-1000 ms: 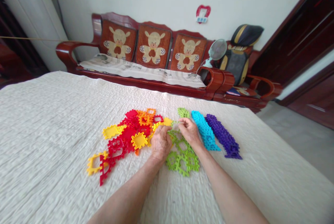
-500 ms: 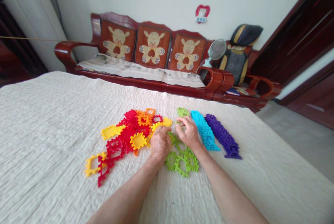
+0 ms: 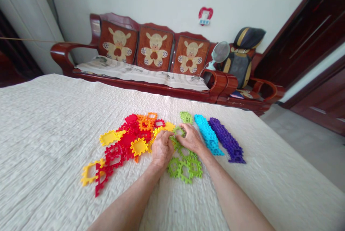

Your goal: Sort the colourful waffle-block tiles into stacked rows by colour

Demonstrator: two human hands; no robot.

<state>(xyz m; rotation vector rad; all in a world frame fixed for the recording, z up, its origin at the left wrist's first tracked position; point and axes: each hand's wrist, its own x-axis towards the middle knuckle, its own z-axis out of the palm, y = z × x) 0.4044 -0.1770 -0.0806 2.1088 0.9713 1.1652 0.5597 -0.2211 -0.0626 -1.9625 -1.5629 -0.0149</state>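
Observation:
My right hand [image 3: 191, 138] pinches a green interlocking building piece [image 3: 179, 130], a notched frame with an opening, just above the bed. Beside it, my left hand [image 3: 162, 149] is closed, its fingertips close to that piece; whatever it grips is hidden by the fingers. Loose green pieces [image 3: 185, 170] lie beneath and in front of both hands. A small green stack [image 3: 186, 116] sits beyond the right hand. Left of my left hand spreads a mixed pile of red pieces [image 3: 128, 139], yellow pieces [image 3: 139, 147] and orange pieces [image 3: 145, 125].
To the right lie a row of light-blue pieces [image 3: 208, 134] and a row of purple pieces [image 3: 226, 139], both packed together. Everything rests on a white quilted cover [image 3: 67, 116]. Past its far edge stand a wooden sofa [image 3: 151, 85] with bear cushions and a small fan [image 3: 221, 52].
My right hand has closed on a green piece and moved slightly closer to the left hand. The left hand stays closed. The whole view has shifted a little.

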